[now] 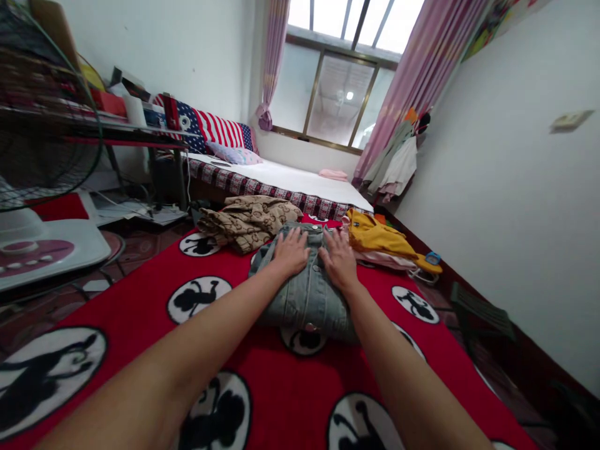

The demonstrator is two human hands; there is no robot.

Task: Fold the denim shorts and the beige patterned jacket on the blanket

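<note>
A blue-grey denim jacket (307,294), folded into a compact bundle with buttons down its middle, lies on a red cloth (290,381) printed with black figures in white circles. My left hand (291,251) rests flat on its upper left part, fingers spread. On the upper right part lies my right hand (338,257), also flat with fingers apart. Neither hand grips the denim. Just beyond, to the left, is a crumpled tan patterned garment (250,219). A yellow garment (377,234) sits to the right on top of a pale pink one (387,259).
A white-based fan (51,247) stands at the left near a cluttered desk (140,134). At the back is a bed (281,175) under the window. Clothes (398,162) hang by the curtain. A dark stool (480,309) stands at right along the wall.
</note>
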